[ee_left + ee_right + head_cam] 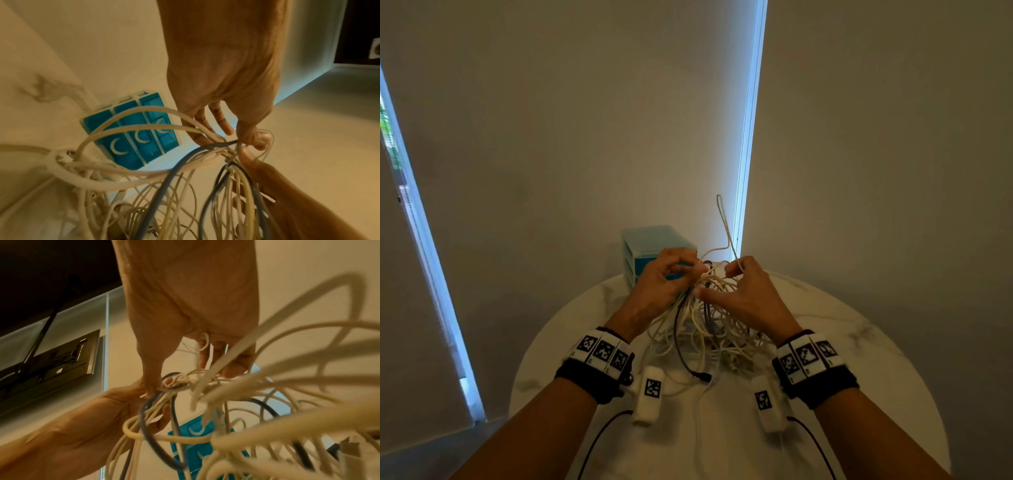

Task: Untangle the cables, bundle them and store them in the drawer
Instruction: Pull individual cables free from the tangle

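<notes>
A tangle of cream and dark cables (709,322) hangs from both hands above the round marble table (859,349), its lower loops resting on the top. My left hand (690,269) pinches strands at the knot (180,381). My right hand (714,282) pinches the same knot from the other side, thumb below and fingers above. One cream cable loop (722,212) sticks up above the hands. In the left wrist view the left hand (242,138) holds cream and blue-grey strands. A blue drawer unit (131,129) with three shut drawers stands behind.
The drawer unit (650,243) sits at the table's far edge, close to the wall. A dark cable's plug (703,377) lies on the table between my wrists. The table rim curves off on both sides; a bright window gap (748,130) runs up the wall.
</notes>
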`<state>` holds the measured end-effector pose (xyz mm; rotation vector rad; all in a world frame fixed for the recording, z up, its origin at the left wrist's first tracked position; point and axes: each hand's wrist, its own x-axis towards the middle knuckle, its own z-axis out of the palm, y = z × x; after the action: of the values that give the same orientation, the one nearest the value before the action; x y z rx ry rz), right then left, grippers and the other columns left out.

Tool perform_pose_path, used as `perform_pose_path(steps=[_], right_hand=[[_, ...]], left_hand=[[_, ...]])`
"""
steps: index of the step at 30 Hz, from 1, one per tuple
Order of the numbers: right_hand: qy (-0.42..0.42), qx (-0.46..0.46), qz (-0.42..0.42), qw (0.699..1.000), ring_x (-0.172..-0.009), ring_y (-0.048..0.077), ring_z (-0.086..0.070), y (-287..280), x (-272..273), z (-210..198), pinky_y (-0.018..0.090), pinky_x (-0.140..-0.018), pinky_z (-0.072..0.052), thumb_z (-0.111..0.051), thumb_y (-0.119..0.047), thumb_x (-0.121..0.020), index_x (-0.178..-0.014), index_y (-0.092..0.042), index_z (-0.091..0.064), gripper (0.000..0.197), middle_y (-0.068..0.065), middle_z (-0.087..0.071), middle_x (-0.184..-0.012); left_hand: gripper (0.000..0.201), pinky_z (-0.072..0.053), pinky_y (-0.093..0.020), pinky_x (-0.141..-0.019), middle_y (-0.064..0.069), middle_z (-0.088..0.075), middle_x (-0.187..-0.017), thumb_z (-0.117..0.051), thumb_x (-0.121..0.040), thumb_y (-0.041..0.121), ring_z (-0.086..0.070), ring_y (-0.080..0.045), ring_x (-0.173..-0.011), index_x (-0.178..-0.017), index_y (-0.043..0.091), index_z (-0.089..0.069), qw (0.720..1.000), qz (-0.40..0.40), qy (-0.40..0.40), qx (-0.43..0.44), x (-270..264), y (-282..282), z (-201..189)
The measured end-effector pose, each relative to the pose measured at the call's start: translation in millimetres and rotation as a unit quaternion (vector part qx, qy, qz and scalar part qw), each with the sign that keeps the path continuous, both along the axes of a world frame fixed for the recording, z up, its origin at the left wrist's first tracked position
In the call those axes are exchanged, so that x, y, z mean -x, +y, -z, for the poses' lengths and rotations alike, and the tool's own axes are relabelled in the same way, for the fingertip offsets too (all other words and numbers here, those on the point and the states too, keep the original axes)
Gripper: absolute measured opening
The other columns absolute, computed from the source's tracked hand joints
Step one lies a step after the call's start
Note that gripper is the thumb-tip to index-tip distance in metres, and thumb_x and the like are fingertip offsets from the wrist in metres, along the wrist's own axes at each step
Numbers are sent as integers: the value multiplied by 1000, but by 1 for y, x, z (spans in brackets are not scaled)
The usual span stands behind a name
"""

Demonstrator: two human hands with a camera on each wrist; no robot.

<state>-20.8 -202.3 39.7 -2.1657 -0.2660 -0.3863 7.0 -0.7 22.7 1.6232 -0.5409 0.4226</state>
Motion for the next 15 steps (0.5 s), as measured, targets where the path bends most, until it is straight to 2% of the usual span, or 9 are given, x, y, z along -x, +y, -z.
perform_pose_path(steps=[3,5,7,10,12,15], right_hand=[[-17,19,12,1000,-111,18,-58,1,-5,0,30,-79,-49,-93,-53,-72,-109,-26,-59,57,-10,-58,-114],[0,-27,-26,999,-99,11,-67,-2,-7,-3,27,-76,-51,-93,-53,-75,-104,-26,-68,46,-10,-68,-109],[5,-71,-54,996,-83,4,-71,-4,-10,-5,23,-71,-51,-86,-49,-85,-98,-24,-78,30,-10,-77,-96],[-6,-51,-51,997,-80,4,-72,-4,-18,-4,20,-69,-51,-77,-37,-95,-96,-25,-84,14,-8,-80,-87],[-14,-20,-50,998,-74,4,-71,-2,-23,-4,21,-68,-54,-77,-38,-95,-91,-28,-85,14,-8,-79,-79],[-13,-6,-47,999,-76,8,-74,-3,-28,-5,24,-68,-56,-79,-39,-93,-90,-25,-86,15,-9,-79,-78]], left_hand=[[21,-60,-38,-100,7,-67,-132,-74,-91,32,-70,-17,-118,-103,14,-75,1000,17,-21,12,1,5,10],[20,-61,-39,-98,8,-68,-133,-72,-94,28,-71,-22,-118,-104,11,-73,999,27,-14,33,0,13,14],[18,-62,-33,-91,7,-70,-132,-70,-97,22,-72,-26,-117,-105,6,-71,998,40,6,49,0,17,15],[21,-62,-29,-88,-1,-74,-131,-67,-102,13,-75,-26,-113,-114,-5,-69,997,64,31,43,6,15,16],[22,-63,-33,-89,-5,-77,-125,-67,-102,14,-76,-26,-110,-116,-2,-71,997,67,40,27,9,13,16],[20,-64,-38,-92,-1,-79,-119,-67,-104,25,-77,-24,-109,-114,10,-77,998,36,45,-4,11,13,11]])
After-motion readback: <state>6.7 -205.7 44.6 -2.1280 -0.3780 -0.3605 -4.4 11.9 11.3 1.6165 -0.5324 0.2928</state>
